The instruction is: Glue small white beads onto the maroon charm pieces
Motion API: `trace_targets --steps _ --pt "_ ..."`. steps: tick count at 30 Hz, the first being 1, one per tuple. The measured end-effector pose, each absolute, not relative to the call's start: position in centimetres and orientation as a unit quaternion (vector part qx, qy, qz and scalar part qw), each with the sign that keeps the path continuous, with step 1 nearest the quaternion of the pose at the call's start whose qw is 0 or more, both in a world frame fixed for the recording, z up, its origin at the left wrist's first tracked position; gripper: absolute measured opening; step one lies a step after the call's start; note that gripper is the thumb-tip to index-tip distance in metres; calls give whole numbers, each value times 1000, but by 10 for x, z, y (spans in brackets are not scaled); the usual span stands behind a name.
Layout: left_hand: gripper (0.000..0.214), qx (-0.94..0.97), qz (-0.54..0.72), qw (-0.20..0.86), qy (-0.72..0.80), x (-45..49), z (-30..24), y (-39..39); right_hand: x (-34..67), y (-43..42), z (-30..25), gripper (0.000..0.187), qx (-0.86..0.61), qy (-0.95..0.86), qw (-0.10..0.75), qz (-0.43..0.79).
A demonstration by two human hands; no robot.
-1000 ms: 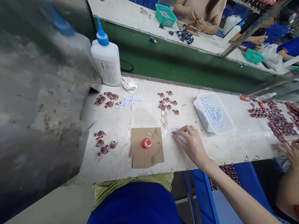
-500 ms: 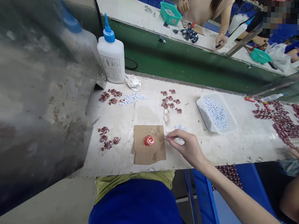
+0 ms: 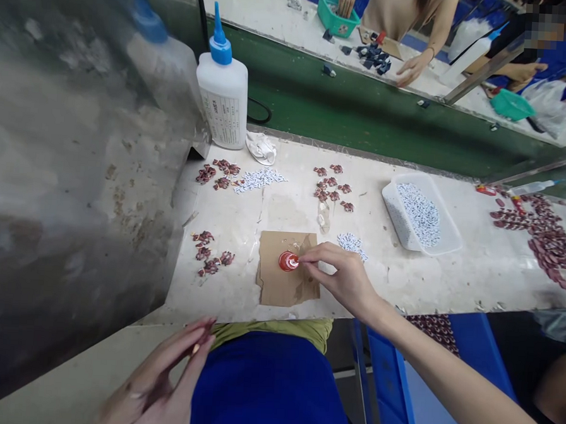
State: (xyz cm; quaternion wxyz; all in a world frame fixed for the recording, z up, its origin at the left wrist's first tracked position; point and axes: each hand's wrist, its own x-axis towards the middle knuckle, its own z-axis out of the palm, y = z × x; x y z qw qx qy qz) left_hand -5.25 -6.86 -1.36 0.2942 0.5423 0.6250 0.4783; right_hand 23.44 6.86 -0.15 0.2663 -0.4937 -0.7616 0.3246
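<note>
My right hand (image 3: 341, 272) is closed in a pinch at the edge of a small round red dish (image 3: 288, 261). Whatever tiny pale piece sits between its fingertips is too small to name. The dish holds a glossy whitish smear and rests on a torn piece of brown cardboard (image 3: 283, 291). At the table's front edge, my left hand (image 3: 170, 370) pinches a small brown piece (image 3: 205, 334), mostly covered by the fingers. A scatter of tiny white-and-dark pieces (image 3: 352, 244) lies just beyond my right hand. Small brown figures (image 3: 205, 252) form a cluster left of the cardboard.
A white bottle with a blue nozzle (image 3: 222, 101) stands at the back left beside a metal panel (image 3: 138, 166). A translucent tub (image 3: 445, 236) of tiny pieces sits to the right. Reddish-brown parts (image 3: 552, 232) cover the far right. Co-workers' hands move across the green divider (image 3: 318, 87).
My right hand has moved left from beside the cardboard to the red dish. My left hand has come into view at lower left, holding a small brown piece. The view has shifted slightly.
</note>
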Motion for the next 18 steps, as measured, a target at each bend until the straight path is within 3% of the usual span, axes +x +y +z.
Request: trace_targets --steps 10,15,18 --pt "27 499 471 337 645 -23 -25 -36 237 65 -6 13 -502 -756 280 313" --pt "45 613 458 316 561 -16 -10 -21 233 58 4 10 -538 -671 316 399" --pt "41 650 477 286 517 -8 0 -12 226 51 17 11 -524 -635 342 452"
